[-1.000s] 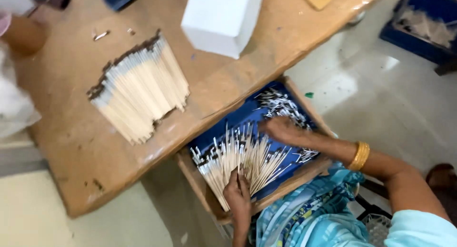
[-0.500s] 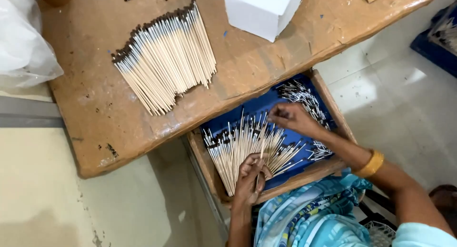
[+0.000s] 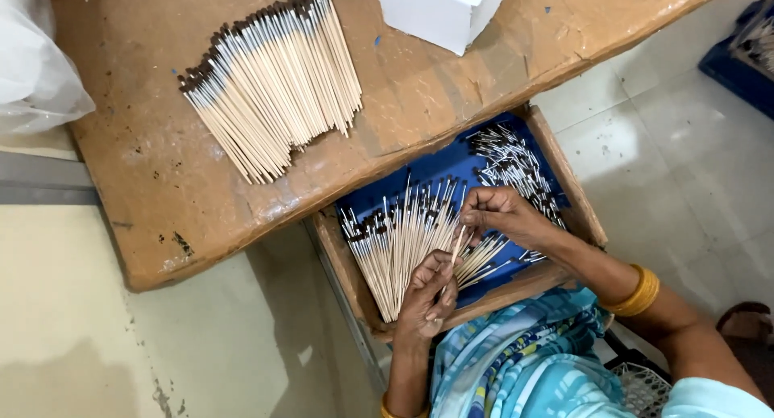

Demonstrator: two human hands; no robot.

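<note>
While both pinch one thin pale stick, left hand w/ right hand, over blue-lined wooden tray.

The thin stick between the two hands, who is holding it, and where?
Both hold the thin stick: the left hand pinches its lower end, the right hand its upper end.

Workshop: stick bundles on worn workbench.

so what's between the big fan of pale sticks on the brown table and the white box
In the head view, only bare scuffed tabletop lies between the fan of pale dark-tipped sticks and the white box, apart from a few small blue flecks.
</note>
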